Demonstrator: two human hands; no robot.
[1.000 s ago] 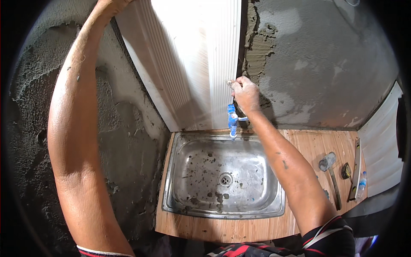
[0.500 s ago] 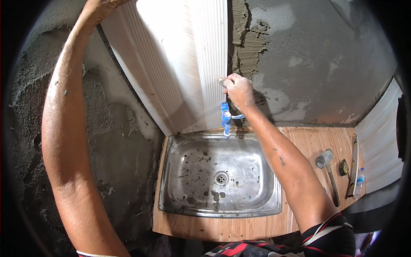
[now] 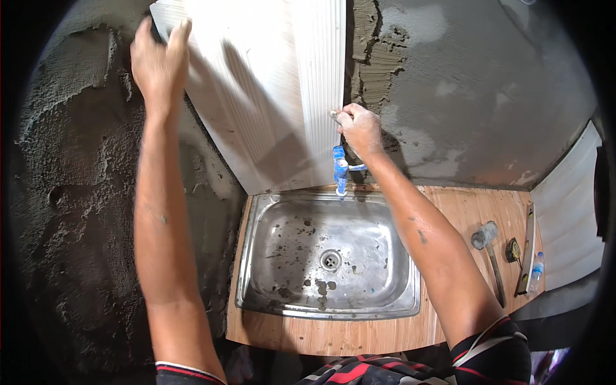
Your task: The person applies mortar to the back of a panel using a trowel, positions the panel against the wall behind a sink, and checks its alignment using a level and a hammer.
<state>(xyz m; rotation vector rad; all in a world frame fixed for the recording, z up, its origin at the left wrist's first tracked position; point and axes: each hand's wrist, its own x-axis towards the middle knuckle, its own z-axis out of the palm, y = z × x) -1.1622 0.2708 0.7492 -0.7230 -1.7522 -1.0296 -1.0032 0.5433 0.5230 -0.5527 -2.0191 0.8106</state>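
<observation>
- Left hand (image 3: 159,70) has come lower since half a second ago and now shows whole at 10 o'clock, thumb and finger spread apart beside the panel's upper left edge; whether it touches, I cannot tell.
- Nearest, at 6 o'clock, lies the wooden counter (image 3: 289,332), with the steel sink (image 3: 359,282) set in it, its basin spotted with dark splashes.
- Toward 4 o'clock lie the mallet (image 3: 486,235), the tape measure (image 3: 512,250), the level (image 3: 527,250) and a bottle (image 3: 537,273), well away from both hands.
- Just off centre toward 2 o'clock stands the blue tap (image 3: 341,170), near the panel's right edge; a sideways slip could knock it.
- Between 1 and 2 o'clock, the right hand (image 3: 362,131) has its fingers curled in at that edge; how firmly they pinch it is hidden.
- Behind, from 11 to 12 o'clock, stands the pale ribbed panel (image 3: 314,77); with the left fingers spread, it might tip or drop toward the sink if the right hand's hold is light.
- Farthest, at 1 o'clock, the mortar (image 3: 378,64) looks ragged; uneven backing could leave the panel crooked.
</observation>
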